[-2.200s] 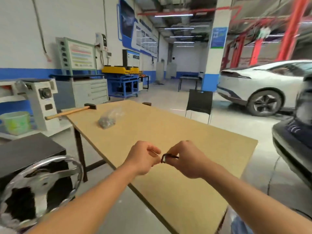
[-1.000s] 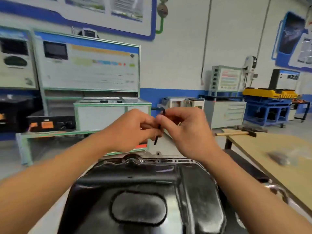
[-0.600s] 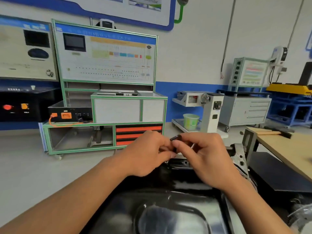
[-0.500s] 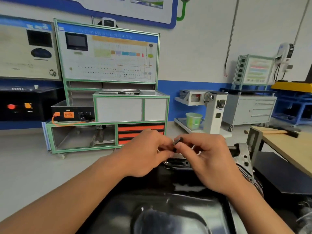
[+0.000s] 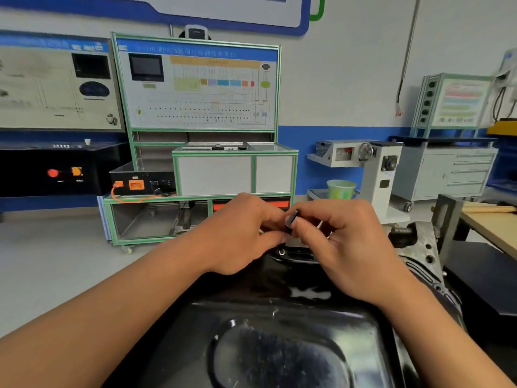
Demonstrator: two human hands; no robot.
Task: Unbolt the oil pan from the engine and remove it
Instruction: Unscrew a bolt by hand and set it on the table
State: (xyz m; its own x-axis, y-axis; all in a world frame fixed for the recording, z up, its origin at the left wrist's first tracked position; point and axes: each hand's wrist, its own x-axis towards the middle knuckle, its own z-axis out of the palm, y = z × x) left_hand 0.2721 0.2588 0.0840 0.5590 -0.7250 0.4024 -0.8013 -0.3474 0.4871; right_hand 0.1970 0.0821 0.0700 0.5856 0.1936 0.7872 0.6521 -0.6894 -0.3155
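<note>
Oil pan (image 5: 279, 345), glossy black, sits right below me at bottom-centre of the view, broad face up w/ a shallow oval recess in it. Its far rim runs under my hands, and a small round fastener (image 5: 281, 252) shows on that rim just below my fingertips. Left hand (image 5: 240, 236) and right hand (image 5: 344, 247) meet above that far rim, knuckles up, fingers curled in toward each other. Between them is a small black tool (image 5: 291, 219), short end poking up and tilted. Right grip is clamped on it w/ thumb and forefinger, left grip is pinched on the lower part, which is mostly hidden by my fingers, so I can't tell its full shape. Tool is held clear of the pan, not touching it. Just right of the pan is a grey metal block (image 5: 425, 247) w/ round holes, close against the pan's right edge. Further right, a wooden surface (image 5: 498, 228) shows only its corner. Background: green-framed training board (image 5: 195, 88) against the wall, a black box (image 5: 142, 182) w/ orange connectors on its lower shelf, a green cup (image 5: 341, 189) on a white stand, and a grey drawer cabinet (image 5: 453, 172) to the right.
</note>
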